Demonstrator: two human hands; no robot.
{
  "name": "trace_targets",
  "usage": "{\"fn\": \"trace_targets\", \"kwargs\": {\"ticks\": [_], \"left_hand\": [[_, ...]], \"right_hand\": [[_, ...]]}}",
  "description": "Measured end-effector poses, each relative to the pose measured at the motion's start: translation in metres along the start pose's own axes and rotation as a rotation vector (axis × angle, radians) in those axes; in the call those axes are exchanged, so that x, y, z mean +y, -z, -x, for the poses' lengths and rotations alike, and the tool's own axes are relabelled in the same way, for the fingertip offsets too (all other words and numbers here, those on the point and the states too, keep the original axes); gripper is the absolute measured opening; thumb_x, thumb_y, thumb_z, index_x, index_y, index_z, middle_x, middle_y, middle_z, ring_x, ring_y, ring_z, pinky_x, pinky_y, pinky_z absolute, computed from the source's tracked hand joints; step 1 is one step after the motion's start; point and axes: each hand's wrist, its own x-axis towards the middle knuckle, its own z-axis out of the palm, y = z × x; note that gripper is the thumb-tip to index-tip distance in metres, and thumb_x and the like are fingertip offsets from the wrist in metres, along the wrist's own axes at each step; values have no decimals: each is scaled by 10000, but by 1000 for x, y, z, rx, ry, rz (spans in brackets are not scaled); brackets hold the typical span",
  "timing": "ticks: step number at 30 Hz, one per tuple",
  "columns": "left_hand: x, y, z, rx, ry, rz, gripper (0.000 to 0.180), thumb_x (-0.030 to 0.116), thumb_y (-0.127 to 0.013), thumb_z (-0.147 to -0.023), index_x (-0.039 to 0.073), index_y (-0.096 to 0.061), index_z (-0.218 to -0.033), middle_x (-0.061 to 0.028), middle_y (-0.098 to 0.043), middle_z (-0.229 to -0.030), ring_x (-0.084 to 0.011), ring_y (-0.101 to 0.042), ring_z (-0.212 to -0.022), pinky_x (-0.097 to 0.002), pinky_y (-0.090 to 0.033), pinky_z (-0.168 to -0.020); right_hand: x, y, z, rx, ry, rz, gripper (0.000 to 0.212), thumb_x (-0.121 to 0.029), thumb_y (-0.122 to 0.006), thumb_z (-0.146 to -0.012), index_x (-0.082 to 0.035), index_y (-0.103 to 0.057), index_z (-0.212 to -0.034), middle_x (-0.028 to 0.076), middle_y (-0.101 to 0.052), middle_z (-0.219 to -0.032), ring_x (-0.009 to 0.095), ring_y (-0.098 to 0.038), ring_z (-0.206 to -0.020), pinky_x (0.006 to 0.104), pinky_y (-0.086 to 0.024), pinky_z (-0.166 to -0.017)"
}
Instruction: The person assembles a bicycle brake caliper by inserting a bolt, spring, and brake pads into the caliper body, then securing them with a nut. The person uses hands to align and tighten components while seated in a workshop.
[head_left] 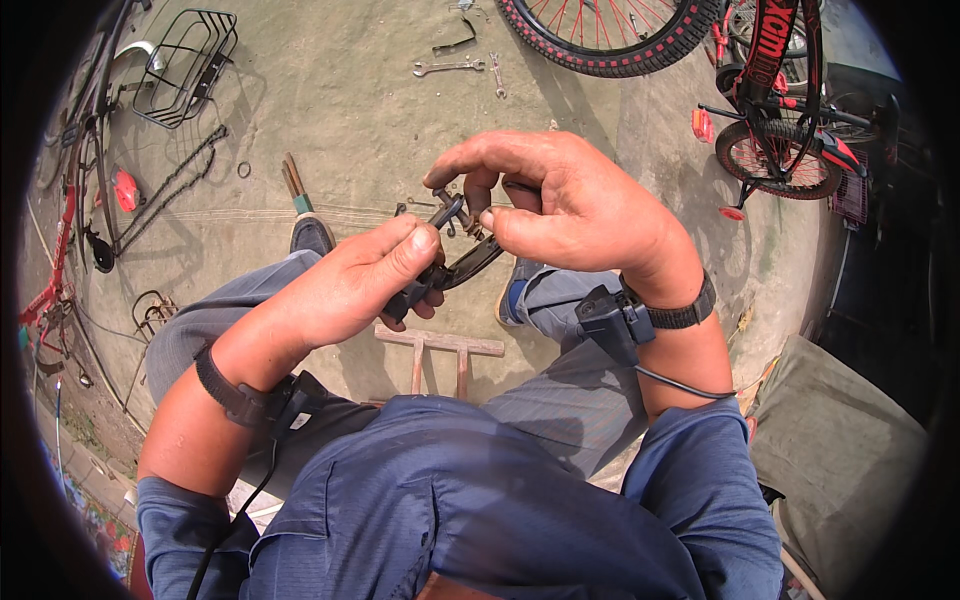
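Between my hands, above the ground, is a black curved metal part that looks like a bicycle brake caliper, with a bolt and small hardware at its upper end. My left hand grips it, thumb pressed on top and fingertips curled underneath. From the right, my right hand curls around the bolt end. Its index fingertip is at the top of the bolt and its thumb tip lies beside the hardware. The other right fingers are bent behind and partly hidden. The caliper's lower end is partly covered by my left hand.
Two wrenches lie ahead on the ground. A black wire basket, a chain and a red bicycle frame are left. A bicycle wheel and small bicycle stand right. A wooden stool is between my legs.
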Motion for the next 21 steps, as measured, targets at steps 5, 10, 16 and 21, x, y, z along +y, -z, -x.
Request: {"fn": "trace_targets", "kwargs": {"ticks": [5,10,16,21], "left_hand": [[0,0,0,7,9,10,620,674,-381,-1012,78,-543,-1064,-61,-652,-921,-119,-639,-841,-262,-499,-636],[0,0,1,9,15,8,629,679,-380,-1010,74,-544,-1065,-61,-651,-911,-116,-639,-828,-258,-497,-632],[0,-1,0,14,10,4,638,681,-380,-1009,67,-546,-1063,-65,-649,-914,-118,-636,-824,-259,-497,-632],[1,-1,0,20,14,7,642,681,-381,-1008,63,-546,-1069,-66,-644,-917,-120,-634,-825,-261,-495,-634]], "right_hand": [[-1,2,1,-26,-22,-8,530,-54,-583,-746,-45,-631,-1274,-2,-657,-847,13,-384,-559,215,-325,-497],[0,0,0,-31,1,13,549,-56,-601,-738,-49,-619,-1288,2,-643,-820,18,-386,-540,223,-319,-481],[0,-1,1,-8,48,131,537,-54,-630,-735,-45,-623,-1272,18,-621,-768,39,-408,-522,245,-324,-471],[4,-5,-1,30,106,173,519,-51,-635,-743,-50,-630,-1262,23,-617,-744,55,-417,-508,260,-333,-472]]}}
